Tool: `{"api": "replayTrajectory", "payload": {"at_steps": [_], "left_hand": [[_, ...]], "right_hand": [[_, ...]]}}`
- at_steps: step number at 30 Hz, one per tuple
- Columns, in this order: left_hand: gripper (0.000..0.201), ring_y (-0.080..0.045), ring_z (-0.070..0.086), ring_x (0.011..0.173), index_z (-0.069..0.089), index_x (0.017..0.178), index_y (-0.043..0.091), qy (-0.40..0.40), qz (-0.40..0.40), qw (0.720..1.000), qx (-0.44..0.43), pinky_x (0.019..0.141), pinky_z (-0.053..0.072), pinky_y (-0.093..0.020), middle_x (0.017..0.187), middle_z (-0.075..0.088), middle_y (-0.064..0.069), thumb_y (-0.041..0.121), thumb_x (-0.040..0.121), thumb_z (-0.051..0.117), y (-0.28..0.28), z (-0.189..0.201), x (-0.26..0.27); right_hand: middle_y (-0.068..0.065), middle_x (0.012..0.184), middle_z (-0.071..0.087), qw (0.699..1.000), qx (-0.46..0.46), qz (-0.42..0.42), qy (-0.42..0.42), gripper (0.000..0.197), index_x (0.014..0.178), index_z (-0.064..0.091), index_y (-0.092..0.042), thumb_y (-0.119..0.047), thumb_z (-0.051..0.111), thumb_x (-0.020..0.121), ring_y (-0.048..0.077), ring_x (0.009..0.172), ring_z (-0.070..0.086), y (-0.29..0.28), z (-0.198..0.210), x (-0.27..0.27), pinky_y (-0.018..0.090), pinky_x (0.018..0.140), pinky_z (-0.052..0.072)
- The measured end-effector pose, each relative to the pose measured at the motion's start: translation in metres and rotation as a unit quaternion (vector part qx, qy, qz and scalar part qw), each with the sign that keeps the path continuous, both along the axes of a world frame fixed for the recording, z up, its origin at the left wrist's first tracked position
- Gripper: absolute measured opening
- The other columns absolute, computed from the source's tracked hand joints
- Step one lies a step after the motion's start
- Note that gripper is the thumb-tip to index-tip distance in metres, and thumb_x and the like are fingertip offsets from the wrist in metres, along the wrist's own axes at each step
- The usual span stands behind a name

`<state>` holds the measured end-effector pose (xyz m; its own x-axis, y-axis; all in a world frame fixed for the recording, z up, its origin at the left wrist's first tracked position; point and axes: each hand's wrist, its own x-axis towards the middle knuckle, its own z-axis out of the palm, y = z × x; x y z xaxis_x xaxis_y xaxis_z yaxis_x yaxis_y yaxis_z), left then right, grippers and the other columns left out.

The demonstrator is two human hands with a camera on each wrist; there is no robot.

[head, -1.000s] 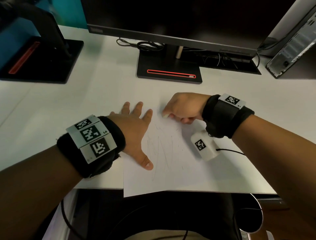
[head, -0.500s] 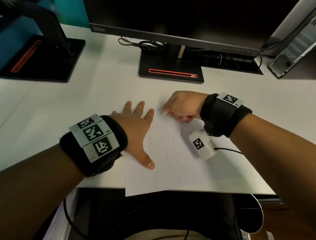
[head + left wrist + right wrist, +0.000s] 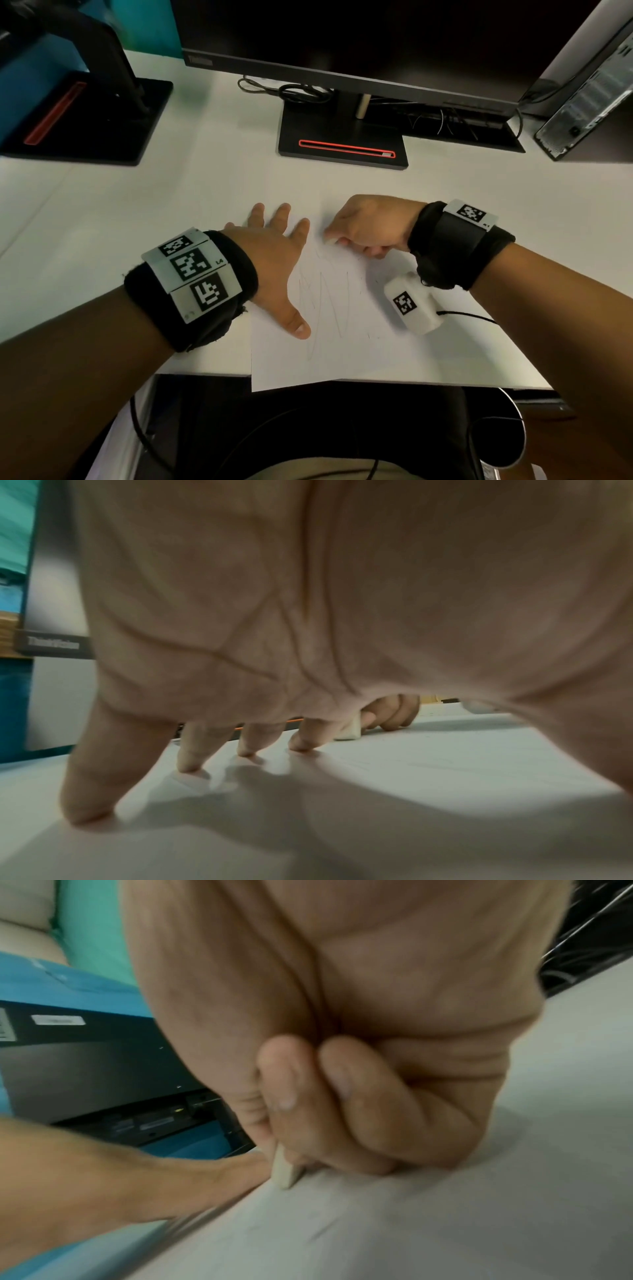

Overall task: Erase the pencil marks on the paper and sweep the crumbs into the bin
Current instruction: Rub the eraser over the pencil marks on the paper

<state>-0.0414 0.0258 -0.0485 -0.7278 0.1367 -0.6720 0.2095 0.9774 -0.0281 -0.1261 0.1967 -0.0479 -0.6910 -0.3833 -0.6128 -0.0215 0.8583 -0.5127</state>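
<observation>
Little has been changed since the earlier frames: the right hand (image 3: 370, 222) has been shifted only slightly along the far part of the sheet, and the left hand (image 3: 274, 260) has been kept in place.

The eraser (image 3: 286, 1171) is pinched between the thumb and the curled fingers of the right hand, and its lower end is pressed on the paper (image 3: 376, 356). The left hand is spread flat, with fingertips (image 3: 301, 744) pressed down at the left edge of the sheet, so that the sheet is held steady.

The pencil marks (image 3: 329, 301) lie between the two hands and are stretched from the eraser toward the near edge, so their long axis runs toward the person. The upper ends of the lines are touched by the eraser; most of their length is on the near side of it. It is judged that the next strokes must be pulled toward the body, and that the right hand is the nearer one for this work. The sheet could be wrinkled if the left hand is lifted.

The paper is laid on a white desk (image 3: 171, 222), with its near corner hanging over the edge. A monitor (image 3: 342, 41) on a black stand (image 3: 342, 137) is placed behind. No bin can be identified with certainty, and crumbs are too small to be seen.
</observation>
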Motion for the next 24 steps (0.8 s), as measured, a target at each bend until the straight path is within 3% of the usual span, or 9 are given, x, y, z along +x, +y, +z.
{"api": "replayTrajectory", "payload": {"at_steps": [3,7,11,14,24], "left_hand": [[0.158,-0.039,-0.025,0.145,-0.029,0.151,0.024,-0.001,-0.001,1.000,-0.001,0.117,0.014,-0.062,0.157,-0.037,-0.007,0.088,0.046,0.070,0.001,0.001,0.000],[0.158,-0.038,-0.025,0.145,-0.029,0.151,0.025,-0.004,0.004,1.000,0.001,0.117,0.013,-0.061,0.157,-0.037,-0.007,0.088,0.045,0.071,0.000,-0.001,0.000],[0.158,-0.038,-0.025,0.146,-0.029,0.150,0.025,-0.004,0.002,1.000,-0.002,0.118,0.013,-0.061,0.156,-0.037,-0.007,0.088,0.046,0.070,0.001,0.000,0.001],[0.157,-0.038,-0.025,0.146,-0.029,0.150,0.025,-0.006,0.004,1.000,-0.003,0.118,0.011,-0.060,0.156,-0.037,-0.007,0.088,0.047,0.070,0.000,0.001,0.001],[0.157,-0.037,-0.027,0.145,-0.030,0.150,0.025,-0.011,0.007,1.000,0.003,0.118,0.011,-0.060,0.156,-0.038,-0.006,0.087,0.047,0.071,0.000,0.002,0.001]], "right_hand": [[0.006,0.059,0.047,0.999,0.021,-0.007,0.049,0.027,0.071,0.057,-0.011,-0.026,0.060,0.094,0.021,0.049,0.038,0.002,0.004,-0.002,0.024,0.044,0.036],[0.004,0.057,0.043,1.000,0.007,0.026,0.002,0.025,0.077,0.057,-0.010,-0.025,0.059,0.097,0.018,0.046,0.034,-0.002,0.001,0.008,0.025,0.043,0.033],[0.004,0.057,0.045,0.999,0.019,0.025,0.036,0.027,0.074,0.057,-0.010,-0.026,0.059,0.097,0.019,0.047,0.036,-0.002,0.005,0.008,0.025,0.045,0.035],[0.001,0.054,0.043,0.997,0.026,0.071,0.009,0.030,0.072,0.054,-0.012,-0.026,0.058,0.098,0.018,0.044,0.035,-0.005,0.004,0.018,0.025,0.046,0.034],[0.002,0.056,0.041,0.997,0.034,0.075,0.006,0.031,0.073,0.053,-0.012,-0.028,0.060,0.098,0.017,0.045,0.034,0.005,0.009,0.022,0.025,0.045,0.033]]}}
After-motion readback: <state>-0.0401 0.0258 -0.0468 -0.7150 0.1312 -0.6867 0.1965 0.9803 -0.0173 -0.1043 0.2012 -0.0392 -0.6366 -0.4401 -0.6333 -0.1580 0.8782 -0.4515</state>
